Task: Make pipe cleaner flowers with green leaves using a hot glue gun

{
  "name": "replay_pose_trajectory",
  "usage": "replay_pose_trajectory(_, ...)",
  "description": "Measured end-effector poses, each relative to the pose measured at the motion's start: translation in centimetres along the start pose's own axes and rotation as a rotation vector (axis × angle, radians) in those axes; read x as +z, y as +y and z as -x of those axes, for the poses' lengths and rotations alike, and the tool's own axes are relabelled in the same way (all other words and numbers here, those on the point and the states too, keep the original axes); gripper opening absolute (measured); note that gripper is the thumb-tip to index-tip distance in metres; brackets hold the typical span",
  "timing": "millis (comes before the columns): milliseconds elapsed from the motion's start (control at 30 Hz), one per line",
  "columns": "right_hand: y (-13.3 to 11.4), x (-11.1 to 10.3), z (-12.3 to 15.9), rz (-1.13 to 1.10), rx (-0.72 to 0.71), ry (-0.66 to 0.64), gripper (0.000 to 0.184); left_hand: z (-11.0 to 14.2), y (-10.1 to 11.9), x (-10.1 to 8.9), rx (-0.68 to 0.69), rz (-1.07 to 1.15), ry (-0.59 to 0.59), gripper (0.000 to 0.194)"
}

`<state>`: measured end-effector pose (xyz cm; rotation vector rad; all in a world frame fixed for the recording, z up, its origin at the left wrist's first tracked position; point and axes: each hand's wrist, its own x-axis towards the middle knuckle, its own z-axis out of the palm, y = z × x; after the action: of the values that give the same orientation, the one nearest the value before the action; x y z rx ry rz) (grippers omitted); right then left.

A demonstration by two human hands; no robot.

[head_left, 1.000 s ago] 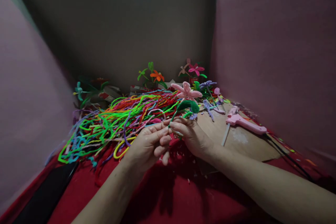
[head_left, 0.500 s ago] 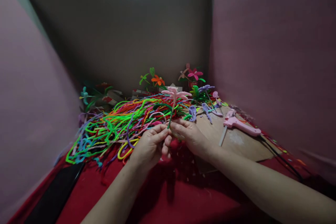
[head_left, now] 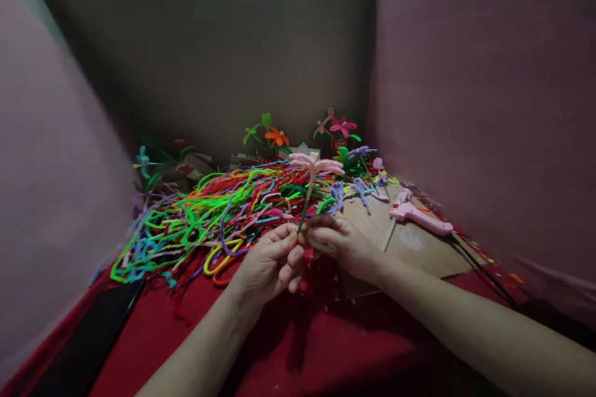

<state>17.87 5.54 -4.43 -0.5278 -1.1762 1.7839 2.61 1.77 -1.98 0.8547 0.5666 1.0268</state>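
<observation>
A pink pipe-cleaner flower [head_left: 316, 165] with a pale yellow centre stands upright on a stem that is green lower down. My left hand [head_left: 267, 263] pinches the bottom of that stem between thumb and fingertips. Right beside it, my right hand [head_left: 347, 245] is closed, its fingertips close to the stem's lower end. Under its fingers shows the pale curved edge of what looks like a roll of tape [head_left: 322, 247], mostly hidden by the hand.
A heap of colourful pipe cleaners [head_left: 186, 223] lies behind my left hand. To the right, a pink glue gun [head_left: 421, 216] rests on cardboard [head_left: 410, 254]. Finished flowers [head_left: 278, 136] stand at the back. A black flat object [head_left: 88, 341] lies left on the red cloth [head_left: 316, 347].
The view has tilted and shifted slightly. My right fingers have curled a little beside the stem, and the flower has turned a bit, showing its yellow centre more. Both hands keep their hold.
</observation>
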Motion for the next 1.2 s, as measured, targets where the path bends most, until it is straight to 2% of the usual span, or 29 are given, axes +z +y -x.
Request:
replay_pose_trajectory(100, 0.1, 0.1, 0.0, -0.065, 0.031, 0.0, 0.017, 0.0, -0.2, -0.1, -0.026, 0.01, -0.04, 0.011)
replay_pose_trajectory(200, 0.1, 0.0, 0.0, -0.037, 0.027, -0.051, 0.021, 0.0, -0.5, -0.3, -0.052, 0.011, -0.072, 0.012)
replay_pose_trajectory(300, -0.1, -0.1, 0.0, -0.022, 0.013, -0.095, 0.022, -0.1, -0.6, -0.4, -0.084, 0.037, -0.075, 0.012)
replay_pose_trajectory(467, -0.5, 0.3, 0.1, -0.105, 0.041, -0.086, 0.016, 0.2, -0.8, -0.3, -0.086, 0.071, -0.078, 0.012)
replay_pose_trajectory(667, -0.5, 0.4, 0.3, -0.047, -0.072, -0.056, 0.01, 0.3, -1.0, -0.1, -0.101, 0.013, -0.105, 0.016)
replay_pose_trajectory(733, -0.5, 0.3, 0.3, 0.021, -0.102, -0.015, 0.009, 0.2, -0.7, 0.2, -0.066, -0.124, -0.043, 0.018)
replay_pose_trajectory(800, -0.6, 0.3, 0.3, 0.115, -0.117, 0.04, 0.01, 0.3, -0.5, 0.7, 0.022, -0.349, 0.077, 0.018)
replay_pose_trajectory(900, -0.7, 0.3, 0.4, 0.284, -0.13, 0.126, 0.013, 0.4, -0.7, 1.0, 0.216, -0.719, 0.289, 0.011)
replay_pose_trajectory(967, -0.8, 0.3, 0.5, 0.406, -0.136, 0.157, 0.016, 0.5, -1.1, 0.9, 0.35, -0.944, 0.389, 0.009)
replay_pose_trajectory(1067, -0.9, 0.4, 0.5, 0.548, -0.18, 0.16, 0.018, 0.7, -1.8, 0.6, 0.488, -1.157, 0.449, 0.003)
replay_pose_trajectory(1133, -0.8, 0.5, 0.4, 0.587, -0.243, 0.159, 0.014, 0.7, -1.9, 0.6, 0.502, -1.18, 0.447, 0.004)
replay_pose_trajectory(1200, -0.6, 0.7, 0.5, 0.549, -0.286, 0.188, 0.009, 0.7, -1.8, 0.8, 0.451, -1.117, 0.432, 0.005)
